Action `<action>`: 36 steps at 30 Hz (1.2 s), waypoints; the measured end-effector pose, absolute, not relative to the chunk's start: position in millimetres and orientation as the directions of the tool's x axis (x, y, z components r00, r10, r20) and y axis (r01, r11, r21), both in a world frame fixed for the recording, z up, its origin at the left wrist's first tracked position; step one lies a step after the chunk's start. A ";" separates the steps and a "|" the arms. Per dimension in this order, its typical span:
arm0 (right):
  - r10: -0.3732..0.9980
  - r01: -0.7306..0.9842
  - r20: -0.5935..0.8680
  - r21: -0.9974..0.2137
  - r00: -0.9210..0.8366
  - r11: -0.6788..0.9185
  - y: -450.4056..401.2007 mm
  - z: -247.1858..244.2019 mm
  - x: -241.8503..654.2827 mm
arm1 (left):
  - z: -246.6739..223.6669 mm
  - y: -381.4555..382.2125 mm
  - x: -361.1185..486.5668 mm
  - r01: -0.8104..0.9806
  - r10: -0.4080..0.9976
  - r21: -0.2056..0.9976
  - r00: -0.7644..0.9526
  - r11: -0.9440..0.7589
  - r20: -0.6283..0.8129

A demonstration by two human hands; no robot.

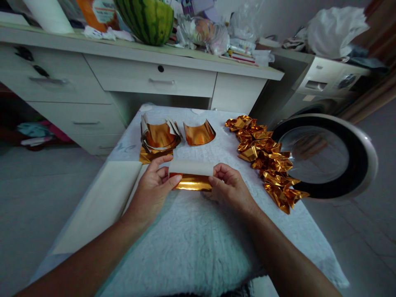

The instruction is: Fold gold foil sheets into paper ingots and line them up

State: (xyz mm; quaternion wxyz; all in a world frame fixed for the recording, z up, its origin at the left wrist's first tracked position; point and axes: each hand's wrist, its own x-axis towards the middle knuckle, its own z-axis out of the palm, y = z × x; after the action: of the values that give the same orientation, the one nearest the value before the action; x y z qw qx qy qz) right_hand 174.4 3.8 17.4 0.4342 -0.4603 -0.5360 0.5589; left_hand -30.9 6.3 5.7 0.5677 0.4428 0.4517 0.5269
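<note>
A sheet of gold foil paper with a white back is held level above the cloth-covered table, its far part curled over so the white side shows. My left hand pinches its left end between thumb and fingers. At the right end, my right hand grips it the same way. Just beyond my left hand lies a stack of curved gold sheets. One single curved gold sheet rests to the right of that stack. Several folded, crinkled gold foil pieces form a row along the table's right side.
The table has a pale cloth, with a long white sheet on its left. Behind stands a white counter bearing a watermelon and plastic bags. At right, a washing machine's round door hangs open beside the table.
</note>
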 end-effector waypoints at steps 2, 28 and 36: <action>0.975 0.009 -0.074 -0.997 -0.209 -0.074 4.4 16.1 173.6 | 6.6 6.0 -30.8 -0.166 0.999 0.985 0.012 0.038 -0.036; 0.722 0.487 0.348 -0.558 -0.598 0.672 -4.3 8.3 163.2 | -3.5 12.4 -31.6 0.408 0.977 0.905 0.209 -0.118 0.033; 0.740 0.558 0.221 -0.532 -0.635 0.637 -4.7 3.8 161.7 | -0.2 12.1 -36.1 0.792 0.918 0.483 0.240 -0.373 0.315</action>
State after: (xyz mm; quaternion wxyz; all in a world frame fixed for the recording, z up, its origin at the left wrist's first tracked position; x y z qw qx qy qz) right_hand 161.7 -4.7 3.8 0.2152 -0.3693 -0.8787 0.2124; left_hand -36.1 12.1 -0.2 0.1121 0.7793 0.5487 0.2811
